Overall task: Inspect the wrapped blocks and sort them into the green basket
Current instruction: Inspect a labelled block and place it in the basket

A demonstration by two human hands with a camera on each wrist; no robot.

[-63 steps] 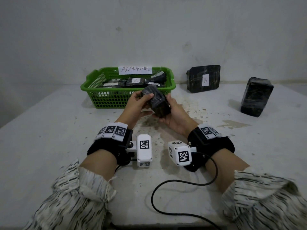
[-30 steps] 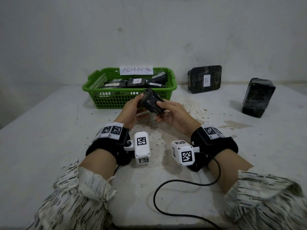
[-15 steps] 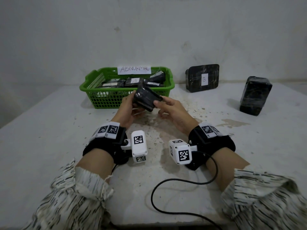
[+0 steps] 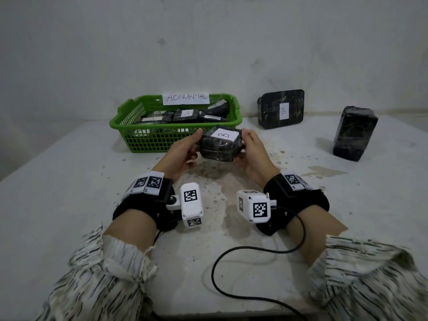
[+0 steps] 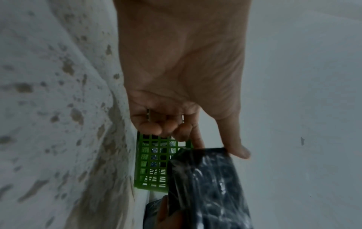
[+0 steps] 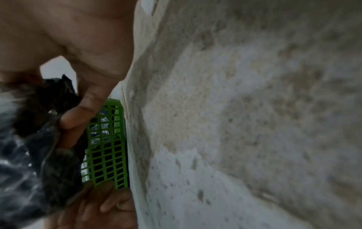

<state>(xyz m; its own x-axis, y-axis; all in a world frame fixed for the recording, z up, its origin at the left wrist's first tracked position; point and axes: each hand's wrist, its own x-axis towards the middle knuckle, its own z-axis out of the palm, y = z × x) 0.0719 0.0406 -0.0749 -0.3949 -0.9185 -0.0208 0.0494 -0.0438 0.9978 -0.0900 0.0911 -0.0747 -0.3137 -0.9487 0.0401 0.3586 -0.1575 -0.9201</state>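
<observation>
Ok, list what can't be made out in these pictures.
- Far side of the held block: head view, faces away; the left hand and right hand cover its ends.
- Its label: missing from both wrist views, where the wrap is blurred.
- Labels on blocks in the green basket: head view, too small, partly behind the rim.
- Right-hand standing block: no label faces the camera.

Your head view looks down over the tabletop (image 4: 69,205); both wrist views sit close, sharing the green basket (image 5: 154,162).

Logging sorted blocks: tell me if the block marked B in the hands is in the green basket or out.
Out. The block is held in front of the green basket, gripped by left hand and right hand.
</observation>
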